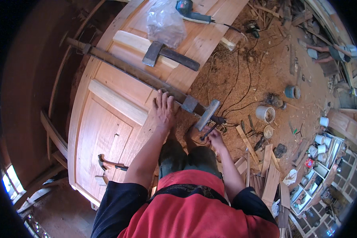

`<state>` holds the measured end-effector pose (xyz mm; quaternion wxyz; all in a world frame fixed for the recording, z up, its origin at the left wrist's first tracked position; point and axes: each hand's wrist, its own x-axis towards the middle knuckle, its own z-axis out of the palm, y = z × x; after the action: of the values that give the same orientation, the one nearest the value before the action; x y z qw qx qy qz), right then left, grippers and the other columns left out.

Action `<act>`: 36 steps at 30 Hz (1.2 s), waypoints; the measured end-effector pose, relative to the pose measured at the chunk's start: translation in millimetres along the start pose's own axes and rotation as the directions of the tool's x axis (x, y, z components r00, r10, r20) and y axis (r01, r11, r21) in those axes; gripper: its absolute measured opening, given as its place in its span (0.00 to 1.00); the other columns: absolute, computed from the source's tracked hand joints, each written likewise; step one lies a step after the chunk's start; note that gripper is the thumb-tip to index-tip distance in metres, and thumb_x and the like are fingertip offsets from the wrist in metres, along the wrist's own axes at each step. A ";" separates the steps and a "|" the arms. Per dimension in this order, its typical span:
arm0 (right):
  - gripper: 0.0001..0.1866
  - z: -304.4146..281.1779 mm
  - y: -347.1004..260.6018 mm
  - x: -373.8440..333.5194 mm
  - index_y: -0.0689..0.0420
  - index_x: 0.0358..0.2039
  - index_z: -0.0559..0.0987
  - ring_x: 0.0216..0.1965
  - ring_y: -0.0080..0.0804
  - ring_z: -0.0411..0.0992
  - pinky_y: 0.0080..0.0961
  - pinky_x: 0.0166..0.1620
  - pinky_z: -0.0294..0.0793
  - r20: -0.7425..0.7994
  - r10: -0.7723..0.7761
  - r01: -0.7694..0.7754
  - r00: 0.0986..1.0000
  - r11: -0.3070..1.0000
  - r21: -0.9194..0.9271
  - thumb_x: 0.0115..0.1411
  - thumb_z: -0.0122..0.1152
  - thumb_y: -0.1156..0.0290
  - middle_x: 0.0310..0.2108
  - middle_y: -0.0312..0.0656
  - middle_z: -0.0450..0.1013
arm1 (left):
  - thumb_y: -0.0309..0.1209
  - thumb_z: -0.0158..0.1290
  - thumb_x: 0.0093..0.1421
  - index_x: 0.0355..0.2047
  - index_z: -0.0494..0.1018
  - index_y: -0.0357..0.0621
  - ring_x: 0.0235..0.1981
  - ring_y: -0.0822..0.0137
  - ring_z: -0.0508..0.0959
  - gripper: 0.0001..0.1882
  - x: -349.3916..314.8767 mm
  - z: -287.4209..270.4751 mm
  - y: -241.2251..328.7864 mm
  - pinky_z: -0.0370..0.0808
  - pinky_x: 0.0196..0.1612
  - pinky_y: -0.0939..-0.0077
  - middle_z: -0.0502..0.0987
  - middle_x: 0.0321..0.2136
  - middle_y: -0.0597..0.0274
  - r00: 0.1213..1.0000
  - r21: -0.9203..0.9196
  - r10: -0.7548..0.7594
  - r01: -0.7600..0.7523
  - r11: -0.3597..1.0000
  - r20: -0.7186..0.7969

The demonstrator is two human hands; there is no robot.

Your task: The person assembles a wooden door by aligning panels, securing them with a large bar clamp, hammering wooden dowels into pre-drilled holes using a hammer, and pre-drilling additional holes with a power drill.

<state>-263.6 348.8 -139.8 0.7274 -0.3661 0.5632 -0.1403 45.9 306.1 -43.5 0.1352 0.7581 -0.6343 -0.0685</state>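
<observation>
A long metal bar clamp (139,77) lies across a wooden panelled door (111,115), its screw end sticking out past the near edge. My left hand (163,110) rests flat on the door's edge with fingers stretched out, the fingertips against the clamp's bar. Below the screw end, my right hand (215,139) is closed around the clamp's handle (208,133); part of the grip is hidden by the fingers. A pale wooden strip (117,102) lies on the door left of the bar. Beyond the bar, an axe-shaped hammer (166,56) lies on another pale strip (133,41).
A claw hammer (111,163) lies on the door at left. A plastic bag (166,25) and a corded power tool (192,12) sit at the far end. Cables (246,89), buckets (265,114) and boards (270,180) cover the sawdust floor. Another person's legs (325,53) show far right.
</observation>
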 end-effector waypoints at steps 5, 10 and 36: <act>0.20 -5.5 -89.9 -90.3 0.60 0.55 0.73 0.28 0.22 0.71 0.18 0.31 0.71 0.154 0.014 -0.047 0.988 0.976 0.212 0.61 0.51 0.77 0.46 0.43 0.79 | 0.43 0.66 0.49 0.57 0.61 0.45 0.72 0.42 0.49 0.39 -2.6 2.6 -3.2 0.52 0.66 0.36 0.59 0.63 0.49 1.000 0.027 -0.003 0.003 1.000 0.016; 0.25 -52.5 -155.8 -45.9 0.60 0.60 0.71 0.31 0.19 0.72 0.18 0.34 0.73 -0.105 -0.408 0.421 0.907 0.889 0.180 0.60 0.47 0.80 0.54 0.45 0.75 | 0.42 0.66 0.49 0.57 0.61 0.45 0.71 0.42 0.50 0.39 -3.3 1.7 -1.6 0.53 0.66 0.36 0.60 0.63 0.50 1.000 0.068 -0.005 0.005 0.998 -0.005; 0.18 -60.5 -157.9 33.5 0.67 0.55 0.75 0.47 0.26 0.78 0.18 0.41 0.73 -0.204 -0.305 0.313 0.930 0.950 0.009 0.66 0.51 0.74 0.49 0.49 0.79 | 0.43 0.66 0.48 0.57 0.62 0.44 0.72 0.41 0.50 0.40 -4.3 8.4 -4.9 0.52 0.66 0.36 0.60 0.63 0.49 1.000 0.021 0.008 -0.007 1.000 -0.014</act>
<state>-275.6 196.1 -60.7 0.6435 -0.4189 0.5657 -0.3007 47.3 310.1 -53.2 0.1319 0.7575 -0.6369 -0.0562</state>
